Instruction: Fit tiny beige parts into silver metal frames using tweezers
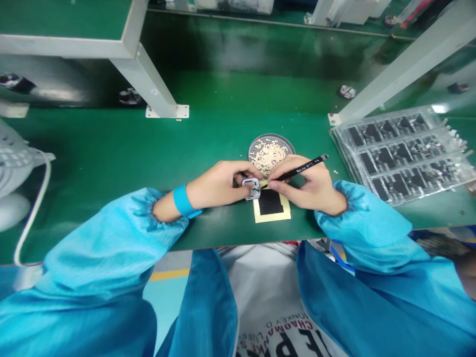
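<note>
Left hand [217, 186] pinches a small metal frame [252, 189]; right hand [307, 183] pinches black tweezers [299, 168], tips apparently at the frame. Mesh dish [271, 137] beyond the fingers remains full of pale pieces [266, 153].

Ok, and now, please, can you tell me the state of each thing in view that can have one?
Left hand: pinching a small metal frame.
Right hand: gripping black tweezers, tip at the frame.
Round mesh dish: heaped with pale pieces.
Black pad: lying on a yellow sheet.
Clear plastic tray: loaded with dark parts.
</note>
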The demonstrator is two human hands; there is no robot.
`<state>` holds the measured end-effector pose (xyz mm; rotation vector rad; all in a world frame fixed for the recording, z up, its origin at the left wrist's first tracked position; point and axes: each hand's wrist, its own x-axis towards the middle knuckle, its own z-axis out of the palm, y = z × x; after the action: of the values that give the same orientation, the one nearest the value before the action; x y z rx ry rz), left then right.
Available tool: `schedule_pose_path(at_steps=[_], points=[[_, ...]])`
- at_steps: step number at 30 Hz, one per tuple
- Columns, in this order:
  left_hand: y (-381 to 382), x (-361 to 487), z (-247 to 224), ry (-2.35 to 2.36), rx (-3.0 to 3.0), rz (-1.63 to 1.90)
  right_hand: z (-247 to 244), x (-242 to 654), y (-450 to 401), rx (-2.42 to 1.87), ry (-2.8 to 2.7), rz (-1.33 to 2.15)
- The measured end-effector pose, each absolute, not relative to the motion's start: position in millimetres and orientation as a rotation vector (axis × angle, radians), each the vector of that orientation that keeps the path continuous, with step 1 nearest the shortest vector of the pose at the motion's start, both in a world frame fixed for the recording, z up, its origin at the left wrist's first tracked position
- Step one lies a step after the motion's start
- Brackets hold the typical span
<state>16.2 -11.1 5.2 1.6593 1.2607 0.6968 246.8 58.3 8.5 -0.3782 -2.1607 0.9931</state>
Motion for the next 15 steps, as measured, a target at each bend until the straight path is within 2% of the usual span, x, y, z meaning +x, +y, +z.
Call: schedule_pose_path(at_steps=[15], points=[[-9.8,17.4,6.0,1.271,1.608,0.722,5.8,246.4,59.8,-0.316,-2.194,0.918]])
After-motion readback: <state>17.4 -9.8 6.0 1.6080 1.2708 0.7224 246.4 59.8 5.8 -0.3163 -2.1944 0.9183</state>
